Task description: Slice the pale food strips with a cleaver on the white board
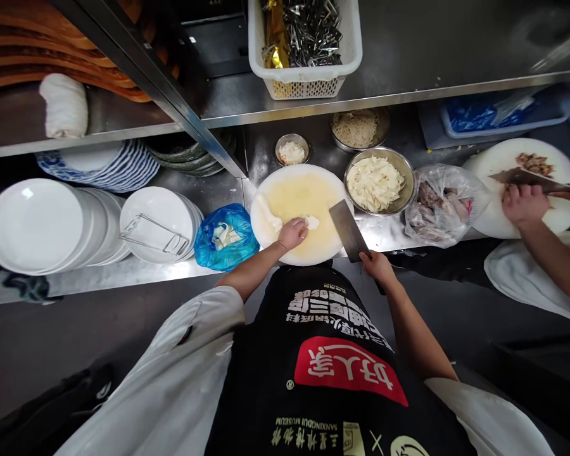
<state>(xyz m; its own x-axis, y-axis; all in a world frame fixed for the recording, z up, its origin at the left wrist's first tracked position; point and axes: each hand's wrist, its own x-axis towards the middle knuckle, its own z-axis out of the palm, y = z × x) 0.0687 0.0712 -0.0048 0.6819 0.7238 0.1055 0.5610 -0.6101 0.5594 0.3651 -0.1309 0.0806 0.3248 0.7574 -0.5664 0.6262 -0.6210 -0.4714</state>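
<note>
Wearing a black apron (323, 354) with a red patch, closest to the camera. Gripping the handle of a cleaver (349, 229) in the right hand (379, 267), with fingers clamped around it, and holding the blade at the right side of a round cutting board (313, 190). Resting the left hand (293, 234) on the board, with curled fingers touching a small white piece (312, 222) — pinching or merely pressing, cannot tell. Having a larger white piece (267, 213) by the board's left rim, and just left of that rim, a blue bag (225, 256) near stacked plates (156, 221). Facing, to the right, a metal bowl (411, 190) of pale strips and a clear bag (439, 206) of dark chunks — farther right, another person's hand (525, 204). Seeing a small bowl (278, 149) behind the board, and beyond, a white basket (308, 75) of clips on a shelf (408, 57).
</note>
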